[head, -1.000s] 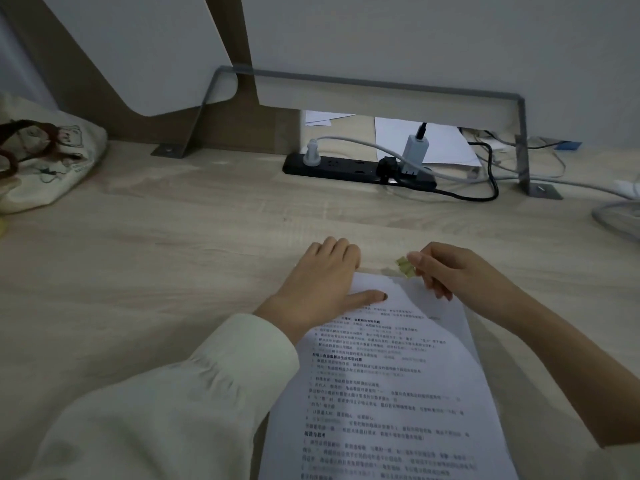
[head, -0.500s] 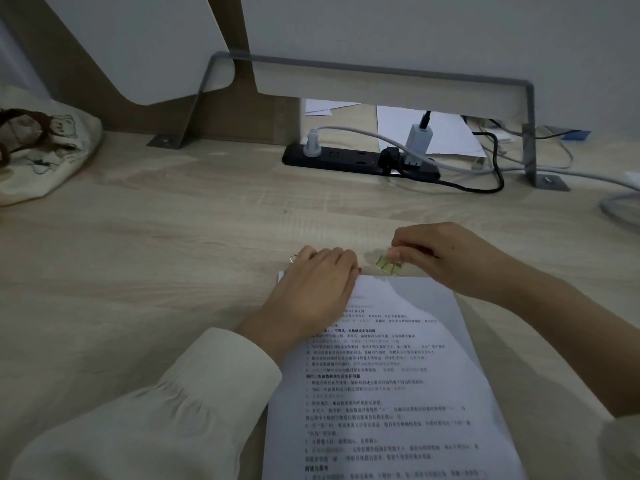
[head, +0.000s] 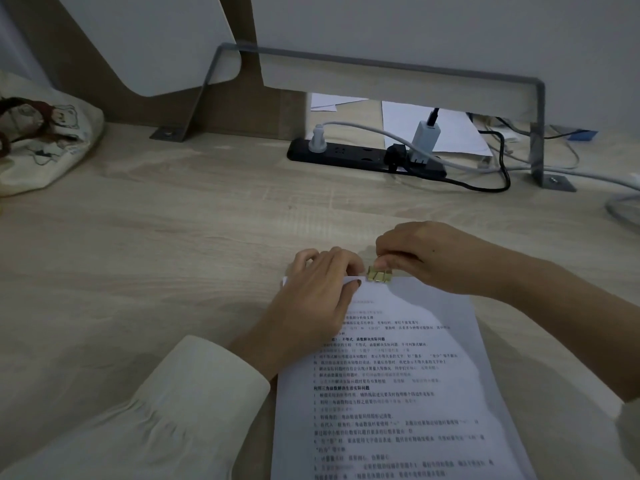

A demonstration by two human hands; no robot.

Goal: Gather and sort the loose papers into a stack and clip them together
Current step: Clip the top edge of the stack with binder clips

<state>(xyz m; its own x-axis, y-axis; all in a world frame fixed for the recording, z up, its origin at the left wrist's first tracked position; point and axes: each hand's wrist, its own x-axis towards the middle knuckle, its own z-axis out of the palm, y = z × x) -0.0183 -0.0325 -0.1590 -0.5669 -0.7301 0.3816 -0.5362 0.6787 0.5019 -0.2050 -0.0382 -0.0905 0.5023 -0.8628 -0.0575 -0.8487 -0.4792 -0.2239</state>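
Two hands are meeting at the far edge of the white stack of printed paper sheets (head: 398,393), which is lying on the pale wood-grain desk (head: 173,254) with its long axis running from near to far, tilted slightly leftward at the far end. We are pressing our left hand (head: 311,299) flat, palm down, on the far left corner of the stack, fingers curled over that edge, closed on nothing and only pinning the sheets. Our right hand (head: 429,258) is reaching in from the right, knuckles up, with thumb and fingertips pinching the small gold-coloured metal binder clip (head: 379,274). The clip is sitting right at the far edge, just right of the left fingertips and touching or nearly touching them. Its mouth is facing near, toward the sheets, so the coming push appears to be running along the stack's long axis, toward us. Whether its jaws are already biting the paper, we cannot tell. The right hand is nearer the clip; the left is steadying. The risk, we judge, is sheets slipping.
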